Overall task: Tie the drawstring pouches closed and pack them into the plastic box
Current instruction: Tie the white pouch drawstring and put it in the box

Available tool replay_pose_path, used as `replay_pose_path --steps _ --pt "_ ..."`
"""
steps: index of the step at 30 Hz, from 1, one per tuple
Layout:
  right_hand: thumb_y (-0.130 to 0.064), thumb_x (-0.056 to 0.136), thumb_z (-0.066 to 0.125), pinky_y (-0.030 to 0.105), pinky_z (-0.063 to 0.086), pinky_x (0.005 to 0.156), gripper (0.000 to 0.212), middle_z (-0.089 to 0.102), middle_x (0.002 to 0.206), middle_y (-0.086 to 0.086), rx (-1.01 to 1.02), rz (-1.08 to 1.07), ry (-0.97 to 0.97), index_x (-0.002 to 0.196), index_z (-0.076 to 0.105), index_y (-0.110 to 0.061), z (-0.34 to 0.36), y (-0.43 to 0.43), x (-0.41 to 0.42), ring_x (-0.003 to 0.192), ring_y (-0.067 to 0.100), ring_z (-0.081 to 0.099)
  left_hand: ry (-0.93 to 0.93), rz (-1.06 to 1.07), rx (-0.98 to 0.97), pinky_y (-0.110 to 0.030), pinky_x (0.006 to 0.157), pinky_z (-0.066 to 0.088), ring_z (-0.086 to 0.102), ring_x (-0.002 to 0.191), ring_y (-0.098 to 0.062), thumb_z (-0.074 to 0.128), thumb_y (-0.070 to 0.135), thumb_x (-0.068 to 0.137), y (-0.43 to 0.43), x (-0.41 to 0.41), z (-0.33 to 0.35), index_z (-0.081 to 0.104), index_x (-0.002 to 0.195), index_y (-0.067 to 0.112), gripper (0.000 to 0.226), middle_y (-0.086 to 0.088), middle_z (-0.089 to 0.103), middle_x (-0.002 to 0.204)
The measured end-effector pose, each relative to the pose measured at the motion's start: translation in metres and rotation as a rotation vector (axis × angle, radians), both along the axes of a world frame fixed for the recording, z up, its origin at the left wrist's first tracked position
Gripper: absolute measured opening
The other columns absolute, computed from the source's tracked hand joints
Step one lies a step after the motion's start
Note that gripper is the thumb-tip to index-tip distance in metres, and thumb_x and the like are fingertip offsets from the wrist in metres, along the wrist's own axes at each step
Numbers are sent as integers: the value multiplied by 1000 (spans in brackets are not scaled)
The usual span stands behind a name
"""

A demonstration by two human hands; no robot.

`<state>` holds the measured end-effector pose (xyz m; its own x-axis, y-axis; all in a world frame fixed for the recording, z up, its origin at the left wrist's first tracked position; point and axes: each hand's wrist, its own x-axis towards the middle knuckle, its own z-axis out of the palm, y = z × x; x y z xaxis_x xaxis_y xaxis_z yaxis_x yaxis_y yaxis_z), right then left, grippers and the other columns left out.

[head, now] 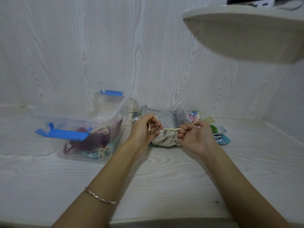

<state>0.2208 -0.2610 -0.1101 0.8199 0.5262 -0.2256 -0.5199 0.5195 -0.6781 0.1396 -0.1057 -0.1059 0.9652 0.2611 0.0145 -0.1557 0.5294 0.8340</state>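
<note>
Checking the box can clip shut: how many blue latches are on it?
2. The far blue latch sits at the back end of the plastic box; the near blue latch at its front end. None seem hidden.

White wood-grain wall (148, 46) is seen at back, w/ matching surface (164, 175) below; rounded shelf (246, 33) is mounted top-rt.

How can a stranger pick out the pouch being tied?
Find the clear plastic box with blue clasps at left. Right of it, before the pile of pouches, the left hand and right hand grip a cord. Between them is the cream pouch, small dark print, the only one held.
</note>
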Motion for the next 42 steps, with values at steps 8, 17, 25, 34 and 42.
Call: replay_pose_path --steps 8,17,25,34,42 --pt "11 70 55 30 58 81 30 68 85 17 61 6 -45 99 64 10 7 5 -5 78 23 68 26 -39 84 -19 59 48 67 65 -11 46 21 95 -1 -4 2 60 71 15 28 0 68 66" --pt "21 77 52 27 60 77 37 66 112 26 19 -19 -233 113 57 13 -1 8 -1 92 27 73 110 3 160 -18 50 44 61 56 -10 53 16 89 -1 -4 1 58 71 14 18 1 63 59" --pt "-16 91 64 23 48 67 16 71 82 6 -532 -118 -631 106 69 -11 -12 11 3 74 14 62 44 -75 286 -15 57 49 70 78 -14 56 13 89 -5 -8 2 70 93 10 14 -10 74 99" --pt "-19 97 55 37 54 75 24 65 90 24 -453 100 -609 102 64 3 -11 16 -7 80 29 65 -136 34 454 -11 54 49 67 58 -5 45 -4 92 -13 -13 5 66 111 -10 29 -21 66 91" --pt "-12 76 71 34 52 77 15 64 80 16 -308 218 -604 87 70 -1 -4 12 -11 78 25 62 -122 116 547 -23 87 54 68 97 -12 54 2 93 -7 -2 -6 67 116 6 26 -7 72 107"
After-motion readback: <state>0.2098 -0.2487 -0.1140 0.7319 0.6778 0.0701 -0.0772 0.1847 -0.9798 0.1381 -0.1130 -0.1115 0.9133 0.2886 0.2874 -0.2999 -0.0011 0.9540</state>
